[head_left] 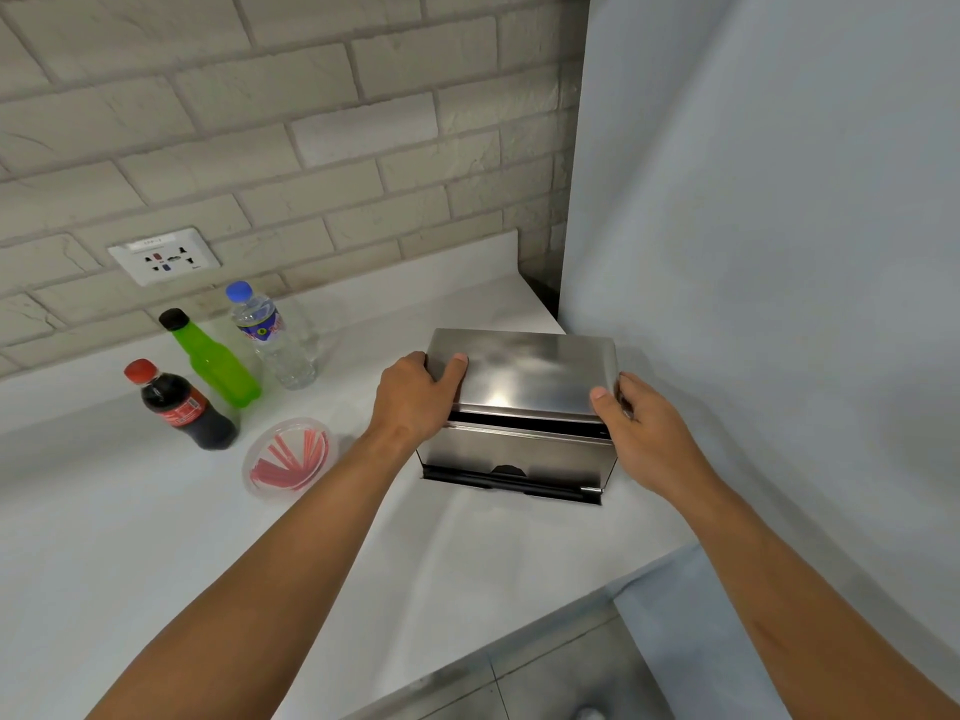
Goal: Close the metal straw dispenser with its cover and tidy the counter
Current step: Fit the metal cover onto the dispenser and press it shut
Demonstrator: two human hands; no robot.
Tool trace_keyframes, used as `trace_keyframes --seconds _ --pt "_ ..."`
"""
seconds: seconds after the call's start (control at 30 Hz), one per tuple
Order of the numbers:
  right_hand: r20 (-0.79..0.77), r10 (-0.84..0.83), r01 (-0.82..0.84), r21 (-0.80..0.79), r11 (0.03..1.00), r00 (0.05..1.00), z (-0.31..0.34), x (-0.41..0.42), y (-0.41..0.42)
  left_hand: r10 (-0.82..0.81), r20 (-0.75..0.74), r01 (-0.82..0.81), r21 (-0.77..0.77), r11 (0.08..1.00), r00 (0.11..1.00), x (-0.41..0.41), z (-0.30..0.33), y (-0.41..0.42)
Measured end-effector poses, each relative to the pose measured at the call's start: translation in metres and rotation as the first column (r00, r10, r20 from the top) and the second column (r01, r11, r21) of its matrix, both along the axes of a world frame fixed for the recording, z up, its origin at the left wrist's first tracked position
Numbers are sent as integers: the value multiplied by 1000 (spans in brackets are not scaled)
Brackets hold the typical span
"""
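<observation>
While the cover (pixel 524 371) is held at both ends by the left hand (pixel 415 397) and right hand (pixel 649 433), just above the dispenser (pixel 514 454) on the counter (pixel 156 537), a dark gap remains. Stiff, slick, light metal is judged; edge grips suit.

No text I can actually read anywhere. Cola bottle (pixel 179 402) at 9 o'clock on the surface (pixel 156 537) has a red label with white script, too blurred to make out. Water bottle (pixel 275 337) at 10 o'clock carries a blue-purple label with a yellow-green logo, lettering illegible. Wall socket (pixel 164 256) at 10 o'clock has a small strip of print along its top edge, too tiny to read. Green bottle (pixel 215 361) between the two shows no label.
</observation>
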State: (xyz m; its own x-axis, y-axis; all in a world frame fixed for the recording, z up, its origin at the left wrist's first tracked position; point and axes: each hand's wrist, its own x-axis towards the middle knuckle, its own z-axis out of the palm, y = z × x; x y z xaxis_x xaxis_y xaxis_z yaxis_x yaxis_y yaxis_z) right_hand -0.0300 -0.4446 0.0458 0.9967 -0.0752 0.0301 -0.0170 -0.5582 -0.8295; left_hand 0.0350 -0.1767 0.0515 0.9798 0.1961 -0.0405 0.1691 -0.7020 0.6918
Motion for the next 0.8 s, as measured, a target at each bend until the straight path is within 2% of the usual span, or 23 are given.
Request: trace_keyframes --seconds 0.27,0.33,0.47,0.53,0.67,0.8 --pt "25 3 -3 3 1000 1000 -10 2 -8 -48 -8 48 12 999 999 -4 1 2" --pt "-11 -1 1 27 1000 1000 -14 1 -11 -64 -7 64 9 998 998 -7 0 4" --pt "-3 10 -10 100 995 1000 -12 -2 -11 -165 96 166 -10 986 982 -18 -1 2" --pt "17 45 -46 59 997 999 -14 -5 -11 -214 139 213 20 977 967 -23 -4 2" --pt "-10 112 -112 51 992 994 -17 -15 -15 -251 96 247 48 968 963 -33 -9 7" --pt "-53 192 -196 -76 978 980 -27 -24 -19 -360 65 357 53 933 931 -43 -12 23"
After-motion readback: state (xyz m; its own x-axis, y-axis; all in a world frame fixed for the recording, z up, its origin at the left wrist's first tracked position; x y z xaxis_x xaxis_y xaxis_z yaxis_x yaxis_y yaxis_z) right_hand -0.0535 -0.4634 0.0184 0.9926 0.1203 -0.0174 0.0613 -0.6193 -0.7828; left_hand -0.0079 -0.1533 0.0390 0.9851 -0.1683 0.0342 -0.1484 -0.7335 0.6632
